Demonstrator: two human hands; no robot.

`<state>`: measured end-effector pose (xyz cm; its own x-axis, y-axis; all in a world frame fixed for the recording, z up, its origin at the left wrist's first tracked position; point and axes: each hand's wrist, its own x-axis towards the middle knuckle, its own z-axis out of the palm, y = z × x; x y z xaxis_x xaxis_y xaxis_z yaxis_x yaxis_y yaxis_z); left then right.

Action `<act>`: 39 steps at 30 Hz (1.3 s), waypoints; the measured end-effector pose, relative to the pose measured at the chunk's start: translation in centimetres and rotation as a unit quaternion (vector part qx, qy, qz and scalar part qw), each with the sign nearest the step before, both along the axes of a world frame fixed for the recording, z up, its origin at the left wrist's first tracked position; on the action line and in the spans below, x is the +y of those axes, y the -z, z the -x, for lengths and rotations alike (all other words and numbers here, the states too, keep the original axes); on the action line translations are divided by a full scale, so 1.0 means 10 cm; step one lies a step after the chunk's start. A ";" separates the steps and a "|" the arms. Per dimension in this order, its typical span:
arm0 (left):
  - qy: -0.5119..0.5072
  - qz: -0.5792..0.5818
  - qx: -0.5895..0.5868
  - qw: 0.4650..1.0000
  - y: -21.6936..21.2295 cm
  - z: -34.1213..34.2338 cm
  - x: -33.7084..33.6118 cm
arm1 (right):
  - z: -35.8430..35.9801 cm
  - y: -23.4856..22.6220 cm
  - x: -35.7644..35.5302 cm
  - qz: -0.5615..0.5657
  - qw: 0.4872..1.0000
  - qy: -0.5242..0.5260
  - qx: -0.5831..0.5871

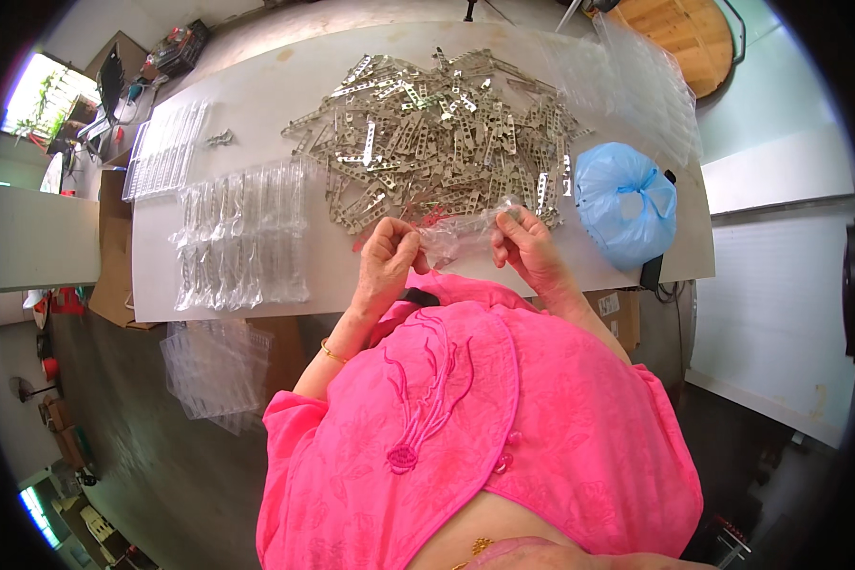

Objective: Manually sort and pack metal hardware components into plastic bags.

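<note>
Close to my body at the table's near edge, a crumpled clear plastic bag (461,239) is stretched between my two hands. My left hand (389,256) pinches one end with thumb and fingers. At the other end, the fingertips of my right hand (530,249) grip the plastic, with the lower fingers curled. Whether anything is inside the bag, I cannot tell. Just beyond my hands spreads a large heap of flat metal strips with holes (446,133). Something thin and red (426,217) lies at the heap's near edge, partly hidden by the left hand and the bag.
Left on the table (256,66) sit a clear tray filled with bagged pieces (242,237), another clear tray (166,147) and a few small metal parts (220,139). A knotted blue plastic bag (625,214) stands right. Clear trays (636,85) are stacked at the far right.
</note>
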<state>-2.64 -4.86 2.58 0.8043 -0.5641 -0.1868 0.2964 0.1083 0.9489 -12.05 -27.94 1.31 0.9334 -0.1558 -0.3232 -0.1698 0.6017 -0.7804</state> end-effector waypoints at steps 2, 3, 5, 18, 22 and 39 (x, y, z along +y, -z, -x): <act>-0.004 -0.014 -0.001 1.000 0.03 -0.03 0.04 | -0.01 0.02 0.07 0.011 0.999 0.034 0.006; -0.019 -0.018 -0.005 1.000 0.04 -0.04 0.05 | -0.01 0.03 0.11 0.022 0.998 0.066 0.012; -0.032 -0.024 -0.009 0.999 0.05 -0.06 0.08 | -0.02 0.01 0.23 0.055 0.996 0.077 0.008; 0.038 -0.081 -0.001 0.996 0.10 -0.10 0.10 | -0.03 -0.08 0.38 0.195 0.976 0.091 -0.025; 0.015 -0.019 0.035 0.999 0.10 -0.09 0.12 | 0.01 -0.04 0.27 0.195 0.975 0.100 -0.023; 0.018 -0.192 -0.359 0.913 -0.13 0.20 -0.43 | 0.01 -0.20 0.00 0.259 0.959 -0.094 -0.063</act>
